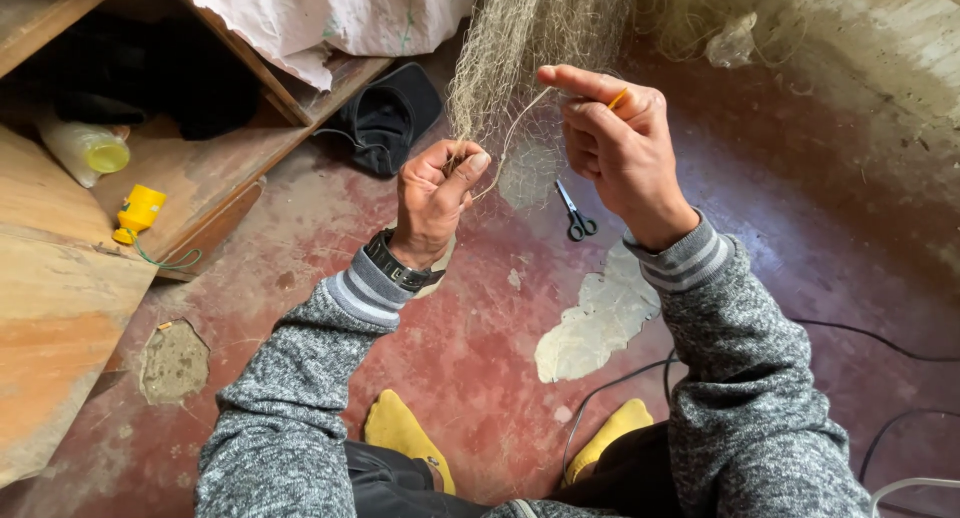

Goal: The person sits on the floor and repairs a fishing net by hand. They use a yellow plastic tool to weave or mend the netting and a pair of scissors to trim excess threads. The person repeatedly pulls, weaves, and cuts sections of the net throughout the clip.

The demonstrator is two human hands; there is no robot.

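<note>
The fishing net [520, 48] hangs from above, directly over the scissors [574, 213] on the red floor; mending it well probably calls for keeping the mesh taut between both hands. The left hand [432, 200], raised left of the scissors, pinches a bunched strand, while the right hand [615, 143], held higher with wrist bent, grips an orange netting needle [618, 100] between curled fingers.

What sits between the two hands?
In the head view, a fold of fine net hangs between the left hand and right hand, with a pale strand running across. Black-handled scissors lie on the floor below.
</note>
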